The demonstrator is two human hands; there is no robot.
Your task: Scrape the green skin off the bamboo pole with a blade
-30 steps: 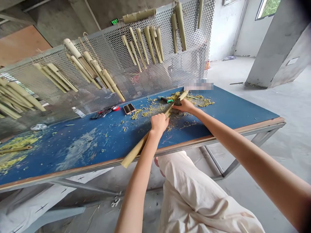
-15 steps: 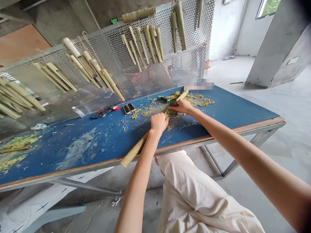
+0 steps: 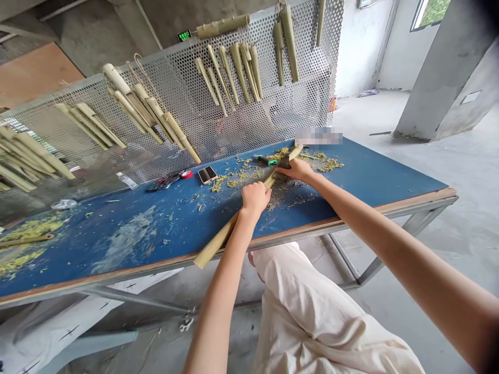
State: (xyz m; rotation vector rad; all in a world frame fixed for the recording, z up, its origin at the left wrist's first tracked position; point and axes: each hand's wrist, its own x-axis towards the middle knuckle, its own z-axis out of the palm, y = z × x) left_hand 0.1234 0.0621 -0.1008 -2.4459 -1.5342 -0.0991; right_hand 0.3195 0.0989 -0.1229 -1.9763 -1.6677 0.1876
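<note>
A long piece of split bamboo (image 3: 215,247) lies slantwise over the blue table, its near end sticking out past the front edge. Fingers wrapped round its middle, my left hand (image 3: 254,197) presses it against the tabletop. Farther along, toward the far end, my right hand (image 3: 299,170) is closed on a dark sheet of sandpaper (image 3: 284,164) folded about the bamboo. Part of the sheet and some of the right fingers are hidden. Yellowish shavings (image 3: 245,174) and pale dust surround both hands. Behind the sandpaper lies a tool with a green and black handle (image 3: 268,160).
A phone (image 3: 207,175), a red tape roll (image 3: 186,174), dark tools (image 3: 166,182) and a small bottle (image 3: 127,181) lie left on the table (image 3: 397,179). Behind stands a perforated metal panel (image 3: 218,124) hung with bamboo pieces (image 3: 239,72). Another bamboo stick (image 3: 27,240) lies among shavings at far left.
My right hand has slid the sandpaper a little way along the bamboo toward its far end, away from my left hand. The left hand and the bamboo have stayed put.
</note>
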